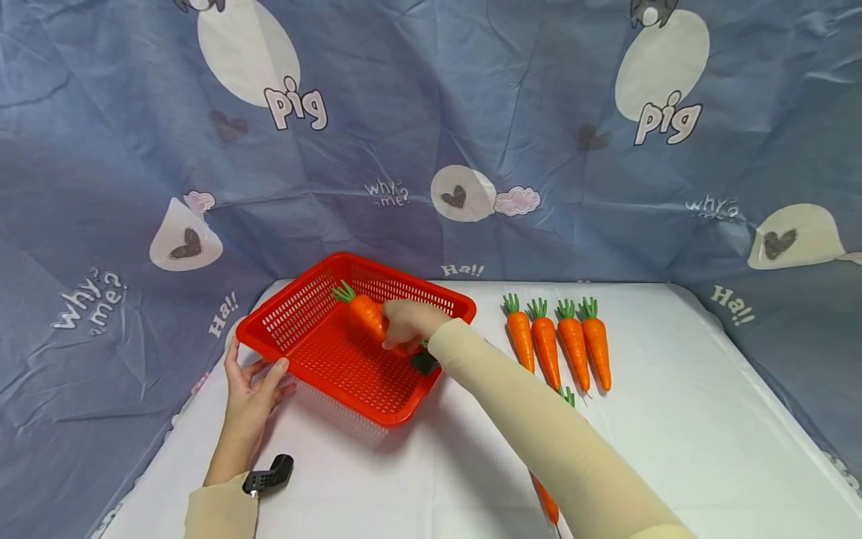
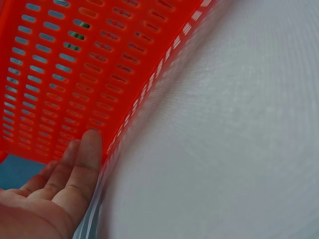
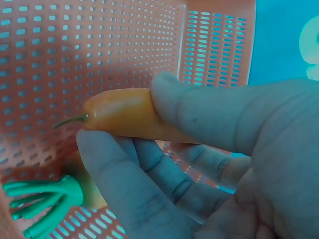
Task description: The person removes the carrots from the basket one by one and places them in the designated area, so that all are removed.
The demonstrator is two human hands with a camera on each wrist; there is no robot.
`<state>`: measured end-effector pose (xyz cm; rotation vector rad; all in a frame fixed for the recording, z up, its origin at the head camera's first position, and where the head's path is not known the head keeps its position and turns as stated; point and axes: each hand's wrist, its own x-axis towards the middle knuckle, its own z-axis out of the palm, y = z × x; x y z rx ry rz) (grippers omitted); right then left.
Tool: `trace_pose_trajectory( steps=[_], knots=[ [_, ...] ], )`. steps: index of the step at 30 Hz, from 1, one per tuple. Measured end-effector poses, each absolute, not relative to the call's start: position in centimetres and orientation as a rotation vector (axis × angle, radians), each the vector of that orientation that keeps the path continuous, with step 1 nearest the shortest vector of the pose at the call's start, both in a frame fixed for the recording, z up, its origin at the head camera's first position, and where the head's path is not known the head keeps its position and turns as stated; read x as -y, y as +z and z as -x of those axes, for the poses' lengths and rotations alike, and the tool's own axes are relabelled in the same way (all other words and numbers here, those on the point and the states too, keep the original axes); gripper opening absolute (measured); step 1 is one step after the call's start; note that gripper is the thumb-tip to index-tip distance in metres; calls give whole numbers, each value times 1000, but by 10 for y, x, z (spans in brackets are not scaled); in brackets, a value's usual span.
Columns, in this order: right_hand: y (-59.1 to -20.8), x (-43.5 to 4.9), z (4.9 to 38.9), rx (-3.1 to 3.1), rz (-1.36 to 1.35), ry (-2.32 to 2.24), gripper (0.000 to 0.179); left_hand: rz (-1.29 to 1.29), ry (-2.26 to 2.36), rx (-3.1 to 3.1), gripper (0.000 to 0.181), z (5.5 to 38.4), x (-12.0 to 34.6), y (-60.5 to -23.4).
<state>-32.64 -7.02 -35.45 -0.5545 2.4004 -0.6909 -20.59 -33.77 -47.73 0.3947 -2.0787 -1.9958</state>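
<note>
A red perforated plastic basket [image 1: 323, 367] sits at the left of the white table. My left hand [image 1: 252, 393] holds its left corner, thumb at the front rim and fingers along the outer side; in the left wrist view those fingers [image 2: 89, 154] lie against the slotted wall. Over the basket floor, my right hand [image 1: 407, 322] pinches a carrot [image 3: 119, 112] between thumb and fingers, its thin root tip pointing left in the right wrist view. Beneath that hand lies another carrot with green leaves [image 3: 47, 199], partly hidden by the fingers.
Right of the basket, several carrots [image 1: 572, 344] lie in a row, green tops toward the back. Nearer, another carrot [image 1: 547, 501] is partly covered by my right sleeve [image 1: 539, 419]. A blue printed cloth [image 1: 404, 135] hangs behind the white table [image 1: 673, 419].
</note>
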Motion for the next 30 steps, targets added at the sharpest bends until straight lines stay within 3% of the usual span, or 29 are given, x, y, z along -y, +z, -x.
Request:
trace_pose_trajectory(
  steps=[8, 30],
  knots=[
    [-350, 54, 328, -2394, 603, -710, 47, -398, -2007, 2080, 102, 207, 339, -478],
    [-343, 13, 325, -2399, 631, -780, 57, -413, -1991, 2120, 102, 204, 340, -478]
  ],
)
